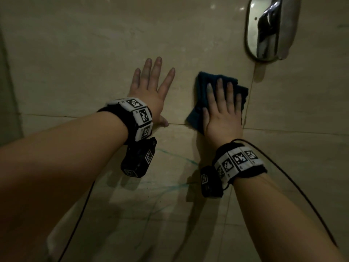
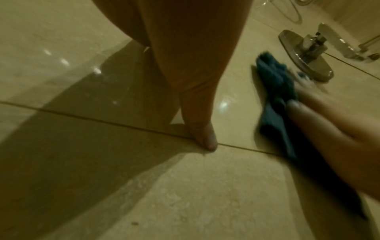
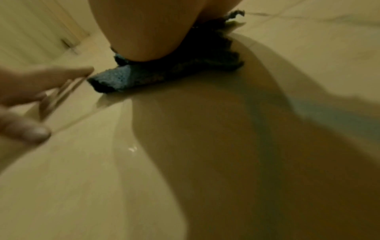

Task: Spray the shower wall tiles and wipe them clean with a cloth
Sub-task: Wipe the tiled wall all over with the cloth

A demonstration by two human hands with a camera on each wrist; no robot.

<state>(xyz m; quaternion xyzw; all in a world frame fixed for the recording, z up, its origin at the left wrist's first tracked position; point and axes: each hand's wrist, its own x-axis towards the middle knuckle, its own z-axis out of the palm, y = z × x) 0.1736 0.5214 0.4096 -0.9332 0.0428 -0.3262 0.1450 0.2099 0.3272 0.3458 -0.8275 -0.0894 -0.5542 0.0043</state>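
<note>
Head cam shows both hands flat on the beige wall tiles (image 1: 94, 53). Right hand (image 1: 222, 118), fingers straight, is pressing a folded blue cloth (image 1: 200, 95) against the tile just below-left of the chrome shower fitting (image 1: 272, 29). Left hand (image 1: 151, 91) sits spread and empty beside it, grip relaxed, thumb on the grout line.

The head view looks along both forearms, squarely at the tiled wall (image 1: 94, 53). Each wrist view skims that wall from close range. All three share the blue cloth (image 1: 222, 86) and both hands.
</note>
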